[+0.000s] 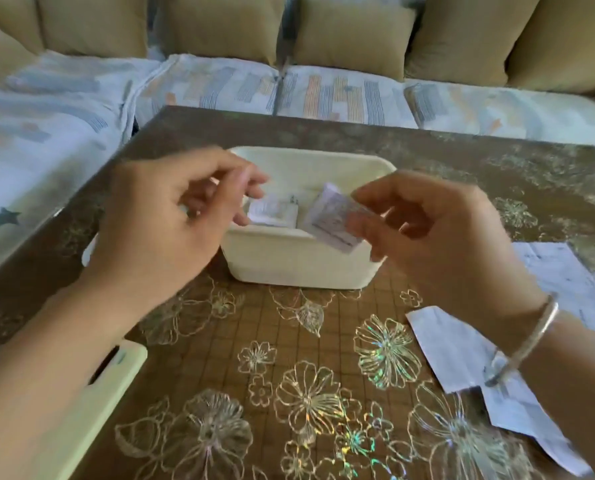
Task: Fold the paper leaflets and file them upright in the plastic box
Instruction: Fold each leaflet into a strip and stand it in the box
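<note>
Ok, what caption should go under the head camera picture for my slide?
Right hand pinches a folded leaflet over the box, left hand nearby, flat leaflets on the table.

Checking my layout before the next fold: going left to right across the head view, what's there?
In order: left hand → filed leaflets in the plastic box → held leaflet, folded → right hand pinching it → unfolded leaflets on the table.

Soft even daylight, rainbow glints on tablecloth [386, 351] flowers, left hand [171, 216] and right hand [427, 233] motion-blurred, edges bowed
</note>
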`<state>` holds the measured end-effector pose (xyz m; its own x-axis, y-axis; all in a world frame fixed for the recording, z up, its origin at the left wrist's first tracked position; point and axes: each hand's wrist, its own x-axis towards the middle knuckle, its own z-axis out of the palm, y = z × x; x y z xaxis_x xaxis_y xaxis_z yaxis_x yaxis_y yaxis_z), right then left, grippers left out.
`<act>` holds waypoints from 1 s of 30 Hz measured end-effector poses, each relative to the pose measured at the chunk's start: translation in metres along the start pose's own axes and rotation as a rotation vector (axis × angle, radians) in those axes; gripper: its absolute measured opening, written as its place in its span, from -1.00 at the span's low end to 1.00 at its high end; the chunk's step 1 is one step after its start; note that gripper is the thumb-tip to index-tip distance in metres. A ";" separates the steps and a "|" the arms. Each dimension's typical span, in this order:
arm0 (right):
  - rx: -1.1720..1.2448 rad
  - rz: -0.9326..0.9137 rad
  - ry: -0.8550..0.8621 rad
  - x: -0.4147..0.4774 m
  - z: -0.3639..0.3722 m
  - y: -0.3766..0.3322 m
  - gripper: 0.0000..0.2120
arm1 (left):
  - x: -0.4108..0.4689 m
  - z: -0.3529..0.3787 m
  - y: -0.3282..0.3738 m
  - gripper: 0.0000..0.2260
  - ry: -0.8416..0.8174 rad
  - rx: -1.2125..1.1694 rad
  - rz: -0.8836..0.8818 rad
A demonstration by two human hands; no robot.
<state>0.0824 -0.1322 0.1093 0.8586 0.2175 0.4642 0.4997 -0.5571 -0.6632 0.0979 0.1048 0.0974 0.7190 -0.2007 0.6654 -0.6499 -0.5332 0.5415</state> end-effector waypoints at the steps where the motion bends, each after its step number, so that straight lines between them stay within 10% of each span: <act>1: -0.009 0.017 0.003 0.019 -0.004 0.003 -0.92 | 0.016 -0.003 -0.006 -0.82 0.007 0.026 -0.043; 15: -0.766 0.084 -0.500 0.148 0.110 0.081 -0.86 | 0.103 0.053 -0.077 -0.70 -1.106 0.695 -0.232; 24: -0.981 -0.129 -0.546 0.142 0.120 0.075 -0.82 | 0.097 0.071 -0.081 -0.95 -1.292 0.796 -0.153; 30: -0.986 -0.139 -0.564 0.138 0.119 0.070 -0.78 | 0.090 0.083 -0.086 -0.77 -1.246 0.907 -0.093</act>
<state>0.2489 -0.0460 0.0575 0.8564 0.5163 0.0032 0.5008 -0.8321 0.2384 0.2385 0.0644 0.0677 0.7897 -0.4295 -0.4381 -0.5618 -0.7931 -0.2353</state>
